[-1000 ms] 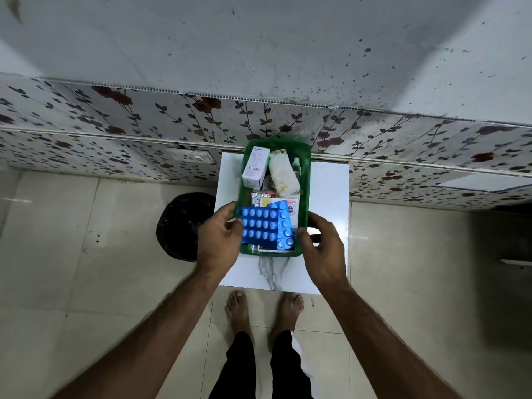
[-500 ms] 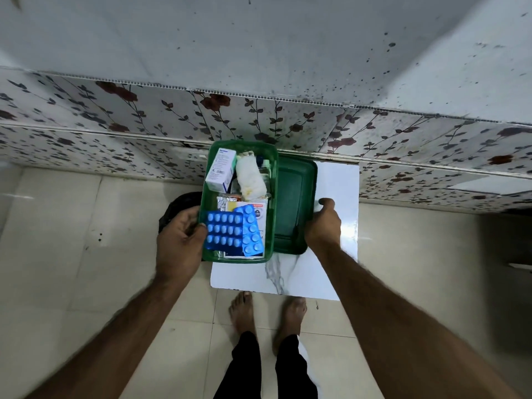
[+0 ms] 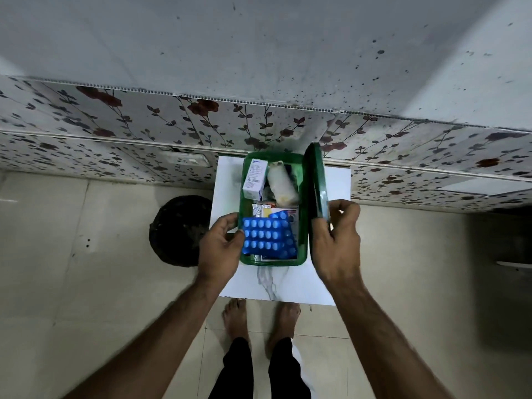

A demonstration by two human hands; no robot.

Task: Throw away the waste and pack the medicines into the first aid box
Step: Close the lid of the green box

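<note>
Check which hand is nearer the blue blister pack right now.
Left. The left hand touches the blue blister pack at its left edge, over the green box. The right hand holds the green lid beside the box.

The first aid box and its lid are smooth green plastic. The blister packs are glossy blue plastic. The tabletop is glossy white.

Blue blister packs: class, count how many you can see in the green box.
2. One blue pack lies on top at the near end of the box; a second pokes out beneath its right edge. More may be hidden underneath.
</note>
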